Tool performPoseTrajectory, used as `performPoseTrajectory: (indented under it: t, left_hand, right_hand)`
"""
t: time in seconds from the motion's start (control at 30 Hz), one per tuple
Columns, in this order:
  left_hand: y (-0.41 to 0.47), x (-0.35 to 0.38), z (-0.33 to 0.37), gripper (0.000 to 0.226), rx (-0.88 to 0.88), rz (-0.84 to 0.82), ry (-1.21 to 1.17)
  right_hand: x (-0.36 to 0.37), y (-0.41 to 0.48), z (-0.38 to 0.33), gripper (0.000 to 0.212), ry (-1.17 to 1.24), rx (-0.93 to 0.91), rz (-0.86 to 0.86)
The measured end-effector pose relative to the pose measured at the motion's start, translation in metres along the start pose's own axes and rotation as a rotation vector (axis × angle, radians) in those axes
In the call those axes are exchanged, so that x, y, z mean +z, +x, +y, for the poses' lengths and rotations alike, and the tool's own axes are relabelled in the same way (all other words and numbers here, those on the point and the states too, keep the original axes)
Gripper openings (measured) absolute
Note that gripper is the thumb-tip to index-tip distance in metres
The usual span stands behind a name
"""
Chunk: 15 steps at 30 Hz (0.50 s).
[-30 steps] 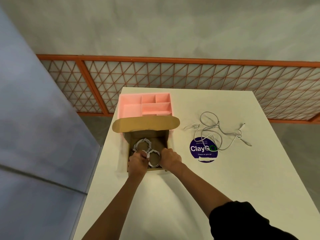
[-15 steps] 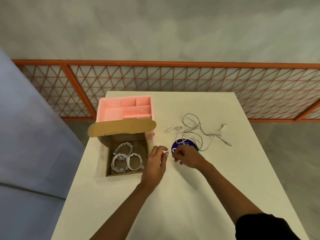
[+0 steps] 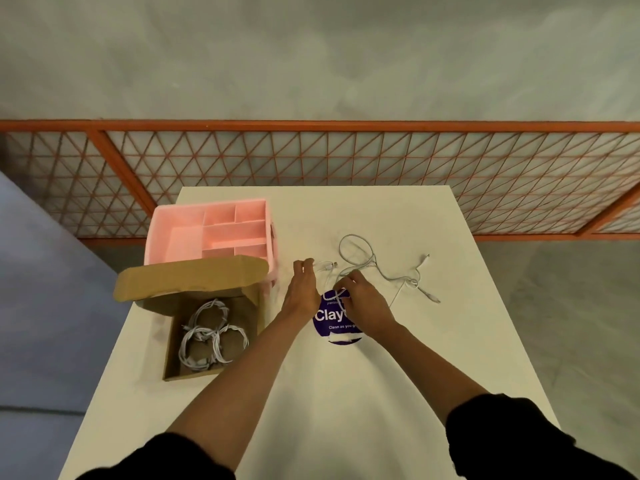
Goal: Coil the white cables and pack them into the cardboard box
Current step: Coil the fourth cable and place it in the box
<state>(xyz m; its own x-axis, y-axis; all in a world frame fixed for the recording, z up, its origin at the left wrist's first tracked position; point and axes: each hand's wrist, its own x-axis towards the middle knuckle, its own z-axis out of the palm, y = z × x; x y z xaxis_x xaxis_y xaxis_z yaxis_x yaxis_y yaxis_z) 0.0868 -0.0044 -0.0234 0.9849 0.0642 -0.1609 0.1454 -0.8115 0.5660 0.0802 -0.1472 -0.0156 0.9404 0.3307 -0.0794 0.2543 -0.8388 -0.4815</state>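
Three coiled white cables (image 3: 212, 336) already lay in the cardboard box (image 3: 169, 355). They were round loops, side by side on the bottom of the box and touching each other. The box sat near the left edge of the white table (image 3: 346, 393), and its flap (image 3: 190, 277) stood open. That part of the job looked done.

More was left. The loose white cables (image 3: 360, 252) lay in a messy tangle on the table, well apart from the box, to the right of it. I saw three plug ends, so I think there was more than one cable in the tangle, but I could not count them for sure.

Both hands were at the tangle. The right hand (image 3: 365, 303) had its fingers curled and it pinched a bit of the cable, just above the purple round sticker (image 3: 327, 318). The left hand (image 3: 303, 289) had its fingers bent right at one plug end of the cable. I could not tell if it held the end or only touched it.

So I think a new coil was just getting started. The loose cables were not yet wound into loops or put in the box.

A pink tray (image 3: 156, 237) with little walls inside it sat just behind the box. An orange fence (image 3: 311, 126) ran behind the table.
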Motion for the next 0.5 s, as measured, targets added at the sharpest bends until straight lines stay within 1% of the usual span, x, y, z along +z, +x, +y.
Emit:
performPoseTrajectory:
  t: [0.07, 0.1, 0.17, 0.27, 0.37, 0.5]
  left_hand:
    - [0.005, 0.001, 0.000, 0.056, -0.043, -0.062, -0.005]
    - [0.007, 0.002, -0.001, 0.053, -0.054, -0.079, -0.005]
    - [0.008, 0.004, -0.005, 0.039, -0.045, -0.075, 0.007]
    - [0.006, 0.008, -0.013, 0.017, -0.038, -0.006, 0.010]
    - [0.000, 0.006, -0.015, 0.016, -0.016, 0.075, 0.001]
    - [-0.018, -0.007, -0.009, 0.021, 0.127, 0.152, 0.027]
  right_hand:
    - [0.003, 0.004, 0.004, 0.029, -0.018, 0.000, -0.035]
    - [0.005, 0.005, 0.005, 0.029, -0.017, 0.003, -0.053]
    - [0.008, 0.006, 0.006, 0.028, 0.003, 0.004, -0.086]
    - [0.010, 0.004, 0.008, 0.022, 0.061, -0.004, -0.103]
    - [0.010, -0.001, 0.008, 0.020, 0.146, 0.001, -0.071]
    - [0.004, -0.012, 0.007, 0.015, 0.269, 0.029, 0.053]
